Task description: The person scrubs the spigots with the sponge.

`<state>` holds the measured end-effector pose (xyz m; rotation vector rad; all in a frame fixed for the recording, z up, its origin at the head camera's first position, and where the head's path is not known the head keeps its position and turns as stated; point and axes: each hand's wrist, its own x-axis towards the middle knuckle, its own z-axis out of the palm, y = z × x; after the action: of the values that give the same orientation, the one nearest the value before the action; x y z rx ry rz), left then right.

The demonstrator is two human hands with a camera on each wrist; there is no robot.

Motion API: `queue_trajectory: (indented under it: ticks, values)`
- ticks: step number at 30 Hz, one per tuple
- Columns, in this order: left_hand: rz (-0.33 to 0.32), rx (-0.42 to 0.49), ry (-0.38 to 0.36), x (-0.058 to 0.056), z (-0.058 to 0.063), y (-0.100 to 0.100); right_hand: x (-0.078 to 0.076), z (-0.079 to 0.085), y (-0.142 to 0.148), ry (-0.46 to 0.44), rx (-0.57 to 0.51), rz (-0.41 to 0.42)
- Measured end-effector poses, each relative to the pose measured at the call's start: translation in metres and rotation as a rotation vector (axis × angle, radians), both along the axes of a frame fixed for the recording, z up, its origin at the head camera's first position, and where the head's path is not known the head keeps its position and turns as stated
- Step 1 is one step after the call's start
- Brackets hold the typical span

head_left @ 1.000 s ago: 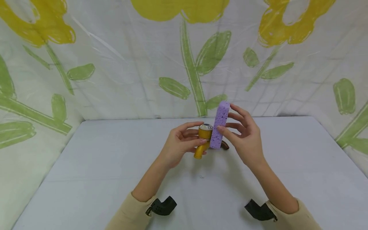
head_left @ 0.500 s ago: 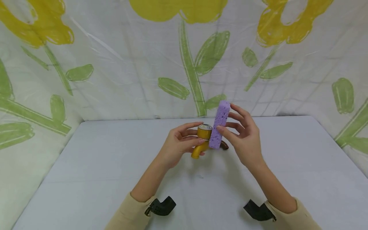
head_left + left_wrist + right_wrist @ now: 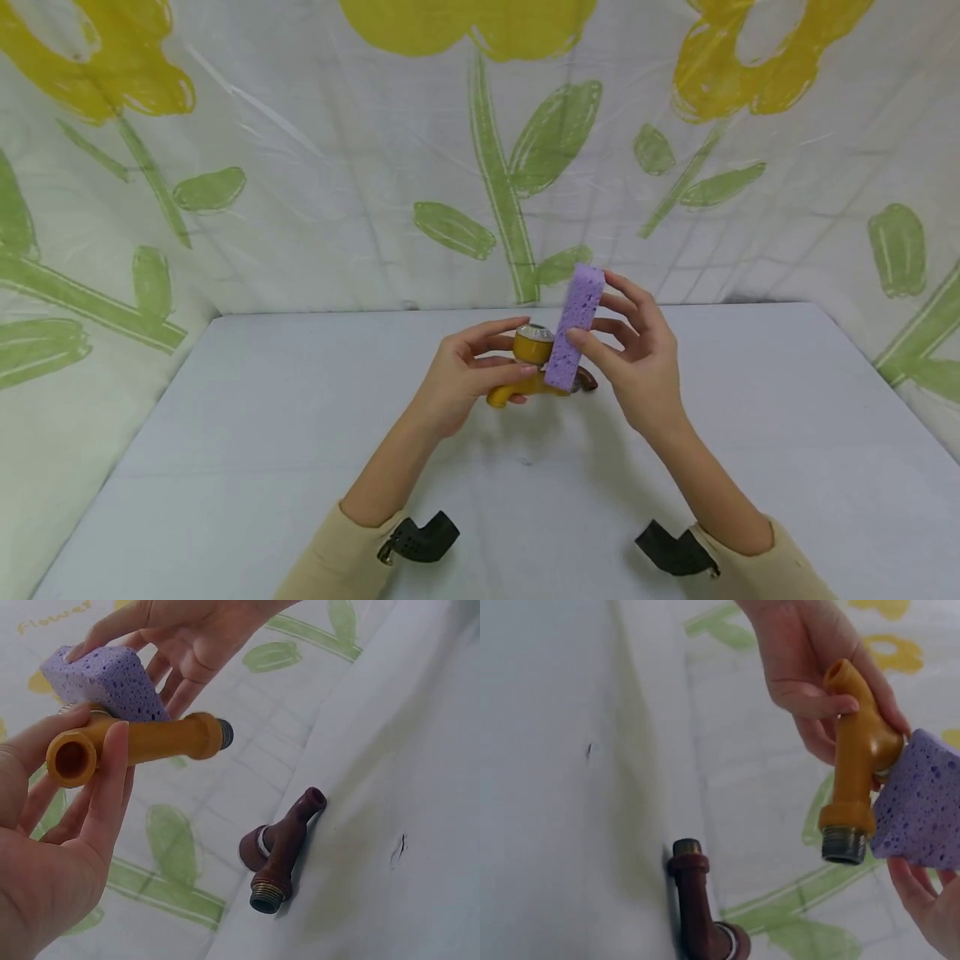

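Observation:
My left hand point(image 3: 453, 379) grips a yellow water tap point(image 3: 534, 346) above the table, thumb and fingers round its body and knob. In the left wrist view the open spout of the yellow tap point(image 3: 165, 741) faces the camera, its dark threaded end pointing away. A purple porous sponge point(image 3: 573, 329) is pinched between thumb and fingertips of my right hand point(image 3: 648, 358). The sponge stands tilted against the tap's knob side; the contact area is partly hidden. Behind and below it lies a second, dark red-brown tap point(image 3: 283, 844), mostly covered by the sponge in the head view.
The white table point(image 3: 300, 467) reaches back to a sheet wall point(image 3: 337, 208) painted with yellow flowers and green leaves. Black curved wrist mounts point(image 3: 425, 537) stick out from both beige sleeves. A small dark mark point(image 3: 527, 462) shows on the table covering.
The yellow tap has turned in my left hand, its spout swinging to the left and more level. The sponge leans slightly more to the right at the top. Both wrists stay nearly in place.

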<state>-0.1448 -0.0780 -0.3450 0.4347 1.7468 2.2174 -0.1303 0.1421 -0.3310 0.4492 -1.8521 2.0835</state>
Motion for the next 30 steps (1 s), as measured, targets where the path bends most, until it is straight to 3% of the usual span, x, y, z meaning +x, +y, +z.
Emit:
queue_trajectory:
  ticks: [4,19,25,30]
  values:
    - [-0.007,-0.009,-0.003,0.0007,0.0006,0.0009,-0.005,-0.0037,0.0036,0.01,-0.027,-0.016]
    - [0.016,-0.035,0.031,-0.0002,-0.0003,0.0007,-0.0035,-0.0049,0.0021,0.061,-0.092,0.056]
    - [0.002,-0.007,0.06,0.0006,-0.0007,0.0013,-0.0075,-0.0078,0.0052,0.044,-0.118,0.05]
    - [0.018,0.02,0.078,0.0001,-0.0029,-0.0004,-0.0045,-0.0066,0.0034,0.039,-0.142,0.095]
